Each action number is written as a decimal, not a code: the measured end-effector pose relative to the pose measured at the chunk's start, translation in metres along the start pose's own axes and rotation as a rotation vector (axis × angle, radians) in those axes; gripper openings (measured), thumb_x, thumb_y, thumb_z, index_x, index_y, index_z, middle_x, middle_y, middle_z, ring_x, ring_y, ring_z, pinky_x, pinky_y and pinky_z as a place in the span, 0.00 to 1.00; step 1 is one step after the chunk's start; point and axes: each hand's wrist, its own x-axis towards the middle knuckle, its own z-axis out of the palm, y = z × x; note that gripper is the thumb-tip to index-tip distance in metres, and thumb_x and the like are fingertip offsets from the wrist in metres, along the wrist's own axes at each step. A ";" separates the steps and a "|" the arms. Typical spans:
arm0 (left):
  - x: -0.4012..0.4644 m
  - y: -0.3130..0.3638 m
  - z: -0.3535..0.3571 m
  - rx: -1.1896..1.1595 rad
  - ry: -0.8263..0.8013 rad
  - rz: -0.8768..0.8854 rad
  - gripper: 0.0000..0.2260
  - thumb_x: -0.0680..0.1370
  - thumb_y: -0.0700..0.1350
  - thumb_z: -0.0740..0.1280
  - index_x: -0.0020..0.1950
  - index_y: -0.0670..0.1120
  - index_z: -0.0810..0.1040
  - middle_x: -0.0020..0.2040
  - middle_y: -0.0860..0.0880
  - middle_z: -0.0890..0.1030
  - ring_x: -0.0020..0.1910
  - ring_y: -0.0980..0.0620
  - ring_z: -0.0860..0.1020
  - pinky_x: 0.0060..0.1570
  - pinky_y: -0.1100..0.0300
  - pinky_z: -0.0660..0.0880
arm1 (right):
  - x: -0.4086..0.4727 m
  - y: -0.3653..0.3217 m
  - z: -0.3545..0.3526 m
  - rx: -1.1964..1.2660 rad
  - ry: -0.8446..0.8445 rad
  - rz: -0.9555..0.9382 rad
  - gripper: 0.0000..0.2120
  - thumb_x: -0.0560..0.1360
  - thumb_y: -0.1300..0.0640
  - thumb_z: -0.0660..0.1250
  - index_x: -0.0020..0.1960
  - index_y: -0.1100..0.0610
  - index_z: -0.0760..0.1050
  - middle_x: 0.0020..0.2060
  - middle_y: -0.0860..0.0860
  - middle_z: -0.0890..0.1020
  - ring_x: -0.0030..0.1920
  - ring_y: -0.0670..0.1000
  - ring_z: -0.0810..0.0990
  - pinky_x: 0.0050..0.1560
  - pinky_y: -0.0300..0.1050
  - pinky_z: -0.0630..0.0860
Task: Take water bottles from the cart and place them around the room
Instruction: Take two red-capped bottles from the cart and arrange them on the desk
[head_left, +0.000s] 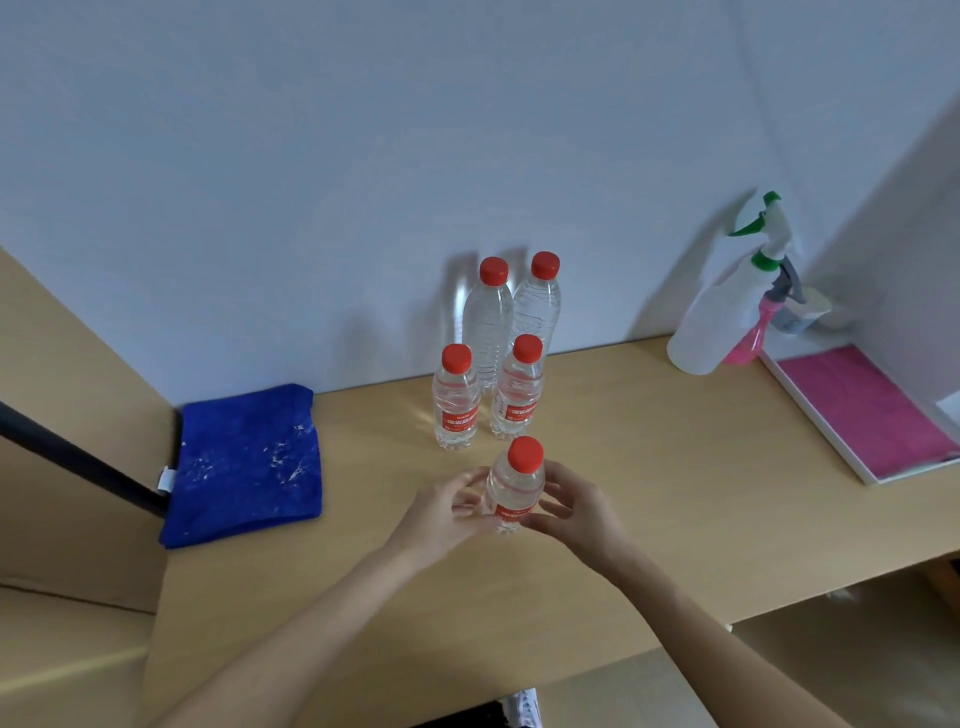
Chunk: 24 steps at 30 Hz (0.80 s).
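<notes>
Both your left hand (447, 512) and right hand (574, 512) grasp the nearest small water bottle (515, 488), upright on the wooden shelf (649, 467), near four others.

Cloth (247, 462) left of bottles (485, 358); tray (831, 415) right.

Soft, even daylight, fairly bright; the water bottles (488, 332) and spray bottle (722, 306) throw faint grey shadows up-left on the white wall (311, 156); light glints on the worktop (649, 441); wide-angle bending at the edges; slightly soft overall.
</notes>
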 end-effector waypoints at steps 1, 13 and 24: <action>-0.003 -0.001 -0.004 -0.018 0.001 -0.007 0.24 0.69 0.40 0.76 0.59 0.57 0.72 0.53 0.52 0.81 0.50 0.56 0.81 0.54 0.66 0.75 | 0.002 0.002 -0.003 0.009 -0.027 0.000 0.25 0.68 0.66 0.74 0.57 0.43 0.74 0.54 0.37 0.80 0.59 0.39 0.77 0.60 0.40 0.73; 0.039 0.001 -0.048 0.058 0.279 -0.164 0.33 0.70 0.41 0.75 0.72 0.47 0.64 0.63 0.52 0.72 0.59 0.52 0.74 0.58 0.62 0.69 | 0.073 -0.004 -0.019 0.023 0.187 -0.023 0.31 0.66 0.65 0.76 0.66 0.55 0.69 0.55 0.49 0.78 0.58 0.47 0.75 0.61 0.42 0.71; 0.080 0.012 -0.022 0.199 0.442 -0.161 0.28 0.63 0.50 0.79 0.59 0.45 0.76 0.52 0.48 0.82 0.43 0.53 0.80 0.44 0.62 0.74 | 0.115 0.011 -0.004 -0.006 0.211 -0.053 0.30 0.64 0.62 0.77 0.62 0.51 0.71 0.52 0.43 0.80 0.56 0.43 0.77 0.60 0.39 0.70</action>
